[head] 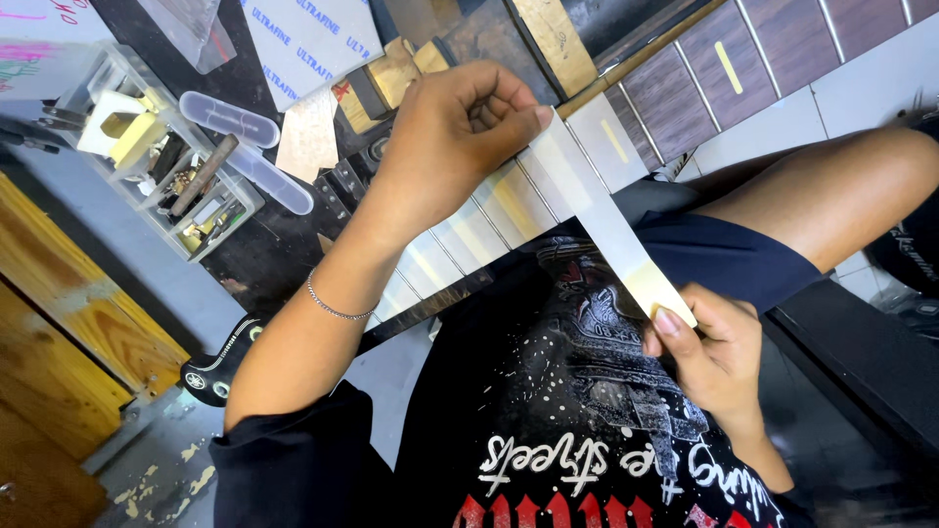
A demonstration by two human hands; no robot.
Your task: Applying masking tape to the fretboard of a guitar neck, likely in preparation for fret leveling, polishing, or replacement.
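A guitar neck (pixel 773 49) lies across my lap, running from the upper right down to a black headstock (pixel 217 374) at the lower left. Pale masking tape covers the fretboard sections (pixel 469 230) in the middle, while the dark wood further right is bare. My left hand (pixel 455 142) presses one end of a long strip of tape (pixel 606 220) onto the fretboard edge. My right hand (pixel 712 354) pinches the strip's other end, pulling it taut over my thigh.
A clear plastic organiser (pixel 147 147) with small tools and parts sits at the upper left, next to sandpaper sheets (pixel 308 39) and wooden blocks (pixel 391 76). A wooden cabinet (pixel 59 323) stands at the left. White floor tiles (pixel 871 78) show at the right.
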